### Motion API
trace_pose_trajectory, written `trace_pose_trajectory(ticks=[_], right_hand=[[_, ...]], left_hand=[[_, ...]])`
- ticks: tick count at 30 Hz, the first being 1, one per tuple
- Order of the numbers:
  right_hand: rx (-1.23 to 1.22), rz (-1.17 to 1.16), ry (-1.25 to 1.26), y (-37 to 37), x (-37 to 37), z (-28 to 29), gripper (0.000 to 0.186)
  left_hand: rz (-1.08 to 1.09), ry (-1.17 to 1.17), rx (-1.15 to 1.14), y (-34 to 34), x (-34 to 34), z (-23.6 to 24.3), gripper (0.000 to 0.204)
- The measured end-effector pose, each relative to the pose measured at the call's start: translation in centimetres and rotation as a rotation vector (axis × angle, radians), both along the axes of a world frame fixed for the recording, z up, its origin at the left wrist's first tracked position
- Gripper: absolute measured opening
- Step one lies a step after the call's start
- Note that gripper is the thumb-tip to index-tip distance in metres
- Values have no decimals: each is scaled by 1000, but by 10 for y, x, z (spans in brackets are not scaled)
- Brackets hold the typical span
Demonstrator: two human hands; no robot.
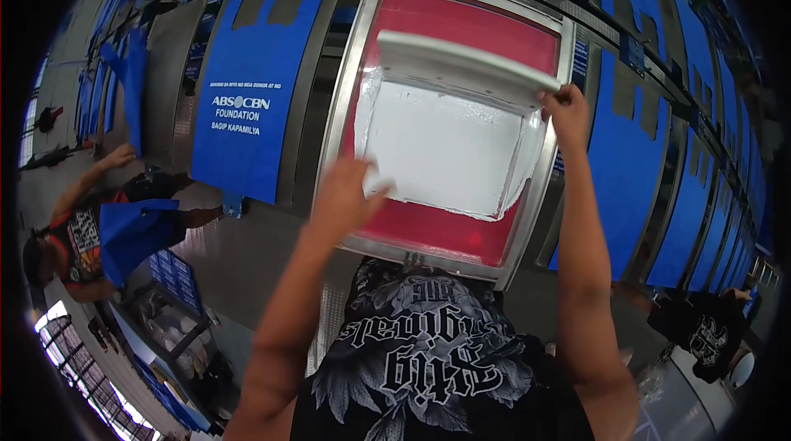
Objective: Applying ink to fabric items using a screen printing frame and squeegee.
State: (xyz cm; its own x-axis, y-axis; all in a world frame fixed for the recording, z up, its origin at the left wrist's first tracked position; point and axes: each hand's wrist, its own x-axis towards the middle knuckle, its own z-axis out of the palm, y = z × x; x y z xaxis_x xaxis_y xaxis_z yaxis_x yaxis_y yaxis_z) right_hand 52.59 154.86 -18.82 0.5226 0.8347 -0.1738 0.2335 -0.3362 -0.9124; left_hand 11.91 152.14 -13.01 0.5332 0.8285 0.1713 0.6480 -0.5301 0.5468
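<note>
Here, grey squeegee, right end in right fingers, left fingers apart

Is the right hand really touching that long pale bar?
Touching. The head view shows the right hand gripping the right end of the long pale bar.

Left hand is blurred, fingertips indistinct; right hand hides the pale bar's right end.
</note>
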Motion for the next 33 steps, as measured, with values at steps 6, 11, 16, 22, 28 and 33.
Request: trace_pose_trajectory(ticks=[6, 11, 16, 22, 28, 33], right_hand=[[174, 336, -610, -30, -44, 32, 47], [-100, 473, -1032, -107, -104, -2, 29], [-194, 596, -855, -171, -138, 46, 35], [-33, 478, -913, -137, -125, 88, 39], [-165, 612, -841, -175, -142, 92, 40], [-302, 633, -781, -188, -156, 63, 38]], left_hand=[[-188, 332, 197, 155, 51, 0, 57], [-263, 309, 192, 71, 17, -72, 37], [-254, 194, -30, -8, -24, -14, 37], [-183, 47, 215, 42, -4, 6, 27], [-251, 195, 26, -9, -33, 10, 33], [-206, 168, 8, -26, -28, -9, 34]])
